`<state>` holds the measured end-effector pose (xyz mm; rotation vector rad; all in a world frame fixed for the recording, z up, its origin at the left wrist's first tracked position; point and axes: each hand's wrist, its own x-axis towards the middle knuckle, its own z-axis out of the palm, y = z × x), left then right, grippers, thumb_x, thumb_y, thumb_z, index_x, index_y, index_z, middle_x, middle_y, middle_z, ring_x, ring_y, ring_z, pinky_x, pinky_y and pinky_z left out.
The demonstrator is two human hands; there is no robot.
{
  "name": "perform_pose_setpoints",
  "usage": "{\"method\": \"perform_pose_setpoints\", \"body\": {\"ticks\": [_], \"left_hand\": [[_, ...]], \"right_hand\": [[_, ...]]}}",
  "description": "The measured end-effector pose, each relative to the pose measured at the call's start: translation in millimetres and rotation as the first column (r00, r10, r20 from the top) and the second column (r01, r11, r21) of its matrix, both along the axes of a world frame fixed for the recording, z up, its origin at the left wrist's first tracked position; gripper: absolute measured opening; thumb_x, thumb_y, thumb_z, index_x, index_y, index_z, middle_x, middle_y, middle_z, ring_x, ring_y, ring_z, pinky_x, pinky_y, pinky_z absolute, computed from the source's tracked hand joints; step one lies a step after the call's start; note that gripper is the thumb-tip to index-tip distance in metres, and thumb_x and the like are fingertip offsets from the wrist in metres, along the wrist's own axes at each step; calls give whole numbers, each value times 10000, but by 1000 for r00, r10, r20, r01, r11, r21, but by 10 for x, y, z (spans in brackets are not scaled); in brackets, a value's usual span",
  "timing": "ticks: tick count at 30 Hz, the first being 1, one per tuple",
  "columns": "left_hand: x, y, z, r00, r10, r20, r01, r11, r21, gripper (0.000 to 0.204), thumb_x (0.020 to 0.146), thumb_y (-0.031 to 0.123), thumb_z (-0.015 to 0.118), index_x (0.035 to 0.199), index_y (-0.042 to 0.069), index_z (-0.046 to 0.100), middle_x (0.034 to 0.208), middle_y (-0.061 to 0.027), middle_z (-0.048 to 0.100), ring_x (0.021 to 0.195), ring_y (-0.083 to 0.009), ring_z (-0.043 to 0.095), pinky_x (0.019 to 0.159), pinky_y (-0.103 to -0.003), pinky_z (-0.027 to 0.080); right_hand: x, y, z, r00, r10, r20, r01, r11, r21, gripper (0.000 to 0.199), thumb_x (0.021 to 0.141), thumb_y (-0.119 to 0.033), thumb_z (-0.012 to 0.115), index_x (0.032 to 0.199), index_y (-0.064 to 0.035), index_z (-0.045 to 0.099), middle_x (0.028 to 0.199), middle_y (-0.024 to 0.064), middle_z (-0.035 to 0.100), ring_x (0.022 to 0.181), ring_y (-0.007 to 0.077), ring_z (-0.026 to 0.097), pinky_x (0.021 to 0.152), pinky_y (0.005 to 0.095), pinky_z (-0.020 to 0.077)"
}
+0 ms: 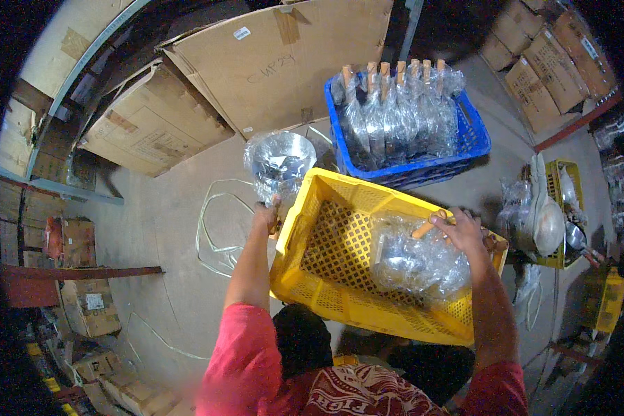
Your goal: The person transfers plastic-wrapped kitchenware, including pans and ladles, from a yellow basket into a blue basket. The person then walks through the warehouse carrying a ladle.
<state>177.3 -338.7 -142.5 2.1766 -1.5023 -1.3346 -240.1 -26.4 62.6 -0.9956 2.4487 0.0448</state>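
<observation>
Blue crate [464,149] of bagged wooden-handled pans [395,111] at one o'clock, flattened cardboard sheet [284,62] at twelve, stacked cartons [548,69] at two, white strapping [215,229] at nine.

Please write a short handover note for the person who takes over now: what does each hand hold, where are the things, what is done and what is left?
Left hand: grips the left rim of the yellow crate, next to a bagged shiny pan lying on the floor.
Right hand: on the crate's right rim, touching the wooden handle of a bagged pan inside it.
The crate is tilted and held up above the floor.
Done: the blue crate behind holds a row of bagged pans standing upright, handles up.
Left: a few bagged pans in the yellow crate, and the one on the floor.
</observation>
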Motion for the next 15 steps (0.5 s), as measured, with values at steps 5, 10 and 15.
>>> {"method": "perform_pose_setpoints", "body": {"ticks": [5, 10, 15], "left_hand": [[-62, 74, 21, 972, 176, -157, -189, 980, -68, 463, 928, 394, 649, 1066, -45, 598, 848, -207, 678, 759, -378, 674, 637, -483, 531], [99, 131, 126, 977, 175, -120, -202, 942, -270, 372, 951, 254, 653, 1106, -72, 563, 852, -157, 668, 722, -240, 658, 641, -380, 560], [158, -86, 236, 665, 349, -660, -605, 771, -202, 399, 993, 194, 615, 1296, -14, 457, 992, -133, 667, 687, -224, 639, 558, -329, 507]], "right_hand": [[9, -14, 27, 1000, -12, -21, 12, 1000, -1, 861, 800, -762, 575, 1328, -82, 585, 1318, 261, 567, 1253, 417, 510, 1101, 525, 319], [25, 31, -9, 1000, -19, -25, 16, 994, -107, 881, 774, -793, 566, 1247, -51, 620, 1242, 271, 609, 1198, 437, 551, 1107, 579, 297], [17, 47, -64, 1000, 7, -18, -10, 985, -170, 843, 772, -785, 577, 1184, -53, 645, 1212, 270, 626, 1164, 443, 566, 1080, 575, 322]]}}
